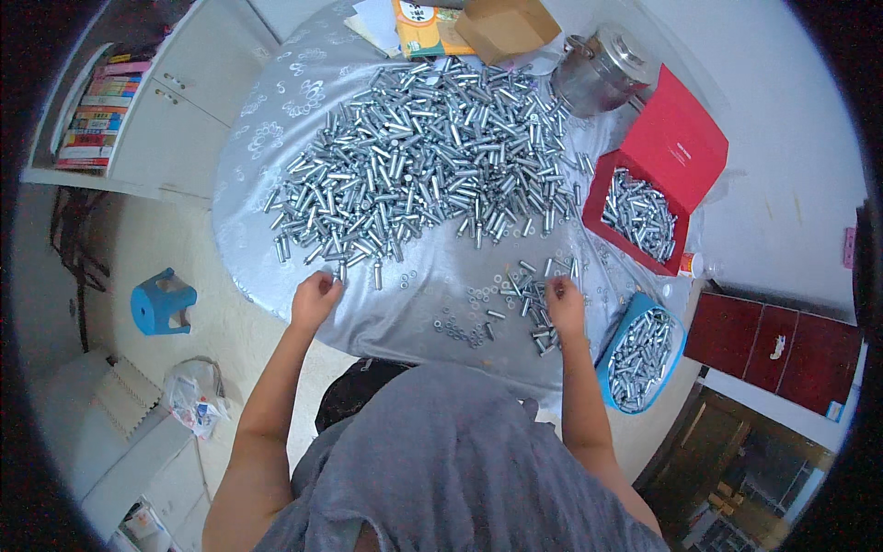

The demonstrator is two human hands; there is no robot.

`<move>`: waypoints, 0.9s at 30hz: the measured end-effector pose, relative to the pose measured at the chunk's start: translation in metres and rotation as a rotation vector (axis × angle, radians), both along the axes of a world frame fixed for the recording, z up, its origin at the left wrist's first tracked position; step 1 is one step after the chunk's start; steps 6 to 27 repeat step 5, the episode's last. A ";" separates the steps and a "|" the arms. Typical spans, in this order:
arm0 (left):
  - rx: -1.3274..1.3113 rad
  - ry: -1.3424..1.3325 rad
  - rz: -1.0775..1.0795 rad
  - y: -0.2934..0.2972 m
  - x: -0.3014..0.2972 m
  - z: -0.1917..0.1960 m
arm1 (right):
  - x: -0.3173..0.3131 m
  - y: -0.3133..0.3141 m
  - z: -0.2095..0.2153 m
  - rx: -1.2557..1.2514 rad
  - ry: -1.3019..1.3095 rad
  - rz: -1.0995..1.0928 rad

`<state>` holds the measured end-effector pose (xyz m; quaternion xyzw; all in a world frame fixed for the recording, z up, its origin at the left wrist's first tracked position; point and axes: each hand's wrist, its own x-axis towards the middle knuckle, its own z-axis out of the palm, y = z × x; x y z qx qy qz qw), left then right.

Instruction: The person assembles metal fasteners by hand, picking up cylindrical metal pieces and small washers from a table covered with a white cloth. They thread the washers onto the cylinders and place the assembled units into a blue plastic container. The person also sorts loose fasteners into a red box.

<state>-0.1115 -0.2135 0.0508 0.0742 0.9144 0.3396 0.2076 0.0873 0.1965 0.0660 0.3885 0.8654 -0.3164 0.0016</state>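
Observation:
A broad heap of silver metal cylinders that look like expansion bolts (432,156) covers much of the table. At its near left edge, my left hand (315,299) is closed, thumb and fingers pinched together. A single bolt (341,270) lies right by those fingertips; whether they grip it I cannot tell. My right hand (566,305) is closed too, above a smaller group of bolts (529,294) on the right, and what it pinches is hidden. Between the hands, small metal rings like washers or nuts (464,331) are scattered on the silvery tablecloth (414,317).
On the right stand an open red box (589,216) and a blue-rimmed container (605,373), both holding bolts. A metal canister (598,78), a cardboard box (506,28) and a yellow packet (428,37) are at the far edge. A blue stool (161,304) is on the floor, left.

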 end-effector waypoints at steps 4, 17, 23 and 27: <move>-0.070 -0.124 -0.143 0.021 -0.017 0.008 | -0.015 -0.031 -0.006 -0.094 -0.033 0.143; -0.133 -0.171 -0.192 0.033 -0.024 0.014 | -0.017 -0.036 -0.012 -0.097 -0.009 0.181; -0.133 -0.171 -0.192 0.033 -0.024 0.014 | -0.017 -0.036 -0.012 -0.097 -0.009 0.181; -0.133 -0.171 -0.192 0.033 -0.024 0.014 | -0.017 -0.036 -0.012 -0.097 -0.009 0.181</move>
